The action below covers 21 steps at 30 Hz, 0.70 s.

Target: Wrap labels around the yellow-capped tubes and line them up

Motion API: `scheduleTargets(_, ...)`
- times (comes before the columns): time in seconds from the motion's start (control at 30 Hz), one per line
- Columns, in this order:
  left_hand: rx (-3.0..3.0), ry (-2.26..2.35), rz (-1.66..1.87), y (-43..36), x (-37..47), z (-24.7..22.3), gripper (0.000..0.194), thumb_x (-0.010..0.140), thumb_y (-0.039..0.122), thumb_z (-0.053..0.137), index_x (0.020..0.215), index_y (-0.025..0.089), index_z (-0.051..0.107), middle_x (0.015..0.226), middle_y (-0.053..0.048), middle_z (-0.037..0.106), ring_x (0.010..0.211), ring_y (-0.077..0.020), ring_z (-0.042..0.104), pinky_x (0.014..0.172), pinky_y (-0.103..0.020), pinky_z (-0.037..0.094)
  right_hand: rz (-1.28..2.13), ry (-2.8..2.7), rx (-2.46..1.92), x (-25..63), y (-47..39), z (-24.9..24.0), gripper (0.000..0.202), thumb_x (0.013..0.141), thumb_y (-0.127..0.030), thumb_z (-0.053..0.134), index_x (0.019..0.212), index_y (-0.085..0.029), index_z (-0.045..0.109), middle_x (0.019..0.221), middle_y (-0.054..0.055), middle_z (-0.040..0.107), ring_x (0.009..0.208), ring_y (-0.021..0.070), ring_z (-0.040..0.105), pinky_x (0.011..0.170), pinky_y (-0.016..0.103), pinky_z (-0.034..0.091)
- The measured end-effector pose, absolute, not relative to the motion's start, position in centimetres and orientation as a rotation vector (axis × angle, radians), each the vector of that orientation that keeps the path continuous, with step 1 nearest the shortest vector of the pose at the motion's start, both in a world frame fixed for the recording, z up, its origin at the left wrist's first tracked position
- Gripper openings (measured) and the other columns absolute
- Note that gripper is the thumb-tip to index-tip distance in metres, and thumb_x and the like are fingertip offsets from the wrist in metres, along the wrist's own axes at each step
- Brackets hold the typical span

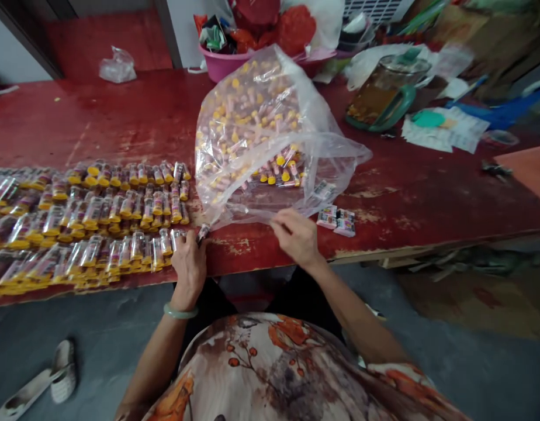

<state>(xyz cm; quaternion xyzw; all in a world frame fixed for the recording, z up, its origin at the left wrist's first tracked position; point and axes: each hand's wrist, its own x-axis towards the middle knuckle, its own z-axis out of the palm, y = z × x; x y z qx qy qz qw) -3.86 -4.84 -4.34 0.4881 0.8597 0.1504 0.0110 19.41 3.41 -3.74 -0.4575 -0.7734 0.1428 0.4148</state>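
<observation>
The fingers (195,241) of my left hand (189,266) are curled together around one small tube (203,232), pinching it by its lower end so that its tip pokes out toward the plastic bag (270,134); I hold it low, just at the near right corner of the rows of tubes (86,216), where the last row stops short and there is room for one more. The fingers (282,221) of my right hand (297,237) are bent down and pressed on the loose mouth of the bag, pinning the thin film flat against the worktop (121,117), which keeps the opening where I can get at it; whether they also nip the film I cannot tell. The bag bulges with more yellow-capped tubes heaped at its far side, a few lying near the mouth. Two small packets (338,220) lie just beside my right hand, apart from the bag's edge. My left wrist, with a green bangle (180,312), is straight and comes up from below the worktop's front edge, palm down, forearm close to my body; my right forearm crosses in from the right at a slant, wrist bent slightly so the hand reaches in over the edge. Further back stand a pink basin (221,63) and a jar (386,93).
</observation>
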Motion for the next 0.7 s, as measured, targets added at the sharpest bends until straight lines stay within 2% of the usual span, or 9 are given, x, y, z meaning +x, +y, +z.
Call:
scheduleTargets(0.1,1.357,2.473,1.113,-5.4,-3.8,-3.6,0.019,0.082,0.037,0.067,0.089,0.019,0.068,0.085,-0.006,0.064,0.073,-0.0182,0.057,0.061,-0.028,0.040,0.278,-1.805,-1.406,20.2,10.5,-3.8,0.016,0.083,-0.019,0.049,0.080,-0.017,0.064,0.089,0.012,0.067,0.090,0.0237,0.063,0.085,0.039,0.049)
scheduleTargets(0.17,1.016,2.095,1.443,-5.9,-3.3,-2.8,0.026,0.078,0.042,0.070,0.086,0.018,0.067,0.073,-0.001,0.061,0.061,-0.0131,0.053,0.055,-0.024,0.040,0.257,-1.716,-1.576,20.5,14.5,-3.9,0.018,0.084,-0.020,0.048,0.090,-0.014,0.065,0.097,0.017,0.065,0.096,0.0278,0.061,0.087,0.043,0.046)
scheduleTargets(0.27,0.415,1.434,1.387,-6.7,-1.8,-1.5,0.036,0.073,0.047,0.073,0.082,0.013,0.067,0.064,0.000,0.059,0.050,-0.0095,0.050,0.046,-0.021,0.040,0.297,-1.663,-1.746,20.8,18.3,-3.9,0.018,0.082,-0.025,0.056,0.090,-0.012,0.065,0.092,0.018,0.065,0.095,0.0302,0.060,0.085,0.044,0.046)
scheduleTargets(0.33,0.167,1.144,1.270,-7.1,-0.6,-1.0,0.029,0.068,0.035,0.078,0.082,0.011,0.067,0.070,-0.004,0.064,0.059,-0.0127,0.060,0.055,-0.024,0.051,0.321,-1.658,-1.819,21.2,19.1,-3.9,0.018,0.078,-0.026,0.061,0.089,-0.011,0.065,0.085,0.015,0.065,0.091,0.0293,0.060,0.082,0.042,0.046)
scheduleTargets(0.4,0.107,1.004,1.221,-7.3,0.5,-0.9,0.026,0.065,0.021,0.080,0.086,0.010,0.069,0.080,-0.008,0.070,0.071,-0.0178,0.068,0.069,-0.030,0.057,0.375,-1.590,-1.818,21.7,18.3,-3.8,0.025,0.074,-0.025,0.064,0.095,-0.011,0.065,0.080,0.011,0.063,0.082,0.0250,0.059,0.076,0.039,0.046)
scheduleTargets(0.47,0.172,0.948,1.212,-7.4,1.3,-1.1,0.029,0.067,0.019,0.080,0.092,0.009,0.069,0.085,-0.010,0.072,0.076,-0.0208,0.070,0.074,-0.034,0.059,0.574,-1.439,-1.663,22.4,15.8,-3.7,0.038,0.070,-0.024,0.062,0.107,-0.013,0.062,0.078,0.006,0.061,0.066,0.0169,0.053,0.062,0.032,0.044)
scheduleTargets(0.57,0.273,0.948,1.224,-7.2,2.2,-1.4,0.032,0.068,0.024,0.083,0.092,0.010,0.068,0.084,-0.009,0.072,0.075,-0.0218,0.071,0.069,-0.034,0.060,1.189,-1.211,-1.193,23.1,9.1,-3.5,0.050,0.067,-0.026,0.057,0.116,-0.020,0.056,0.074,-0.002,0.053,0.046,0.0075,0.035,0.042,0.022,0.027)
scheduleTargets(0.63,0.275,0.982,1.250,-6.9,2.7,-1.5,0.035,0.062,0.022,0.086,0.089,0.012,0.067,0.078,-0.005,0.072,0.071,-0.0206,0.070,0.065,-0.032,0.060,1.528,-1.092,-0.985,22.9,4.2,-3.5,0.046,0.062,-0.025,0.057,0.108,-0.021,0.057,0.070,-0.004,0.051,0.042,0.0054,0.029,0.037,0.020,0.018)
scheduleTargets(0.7,0.255,1.019,1.286,-6.6,3.2,-1.5,0.041,0.054,0.019,0.090,0.086,0.014,0.065,0.074,-0.001,0.070,0.066,-0.0178,0.068,0.062,-0.031,0.059,1.708,-0.975,-0.941,22.3,0.1,-3.5,0.032,0.062,-0.025,0.058,0.094,-0.019,0.057,0.069,-0.003,0.053,0.041,0.0050,0.030,0.037,0.020,0.017)
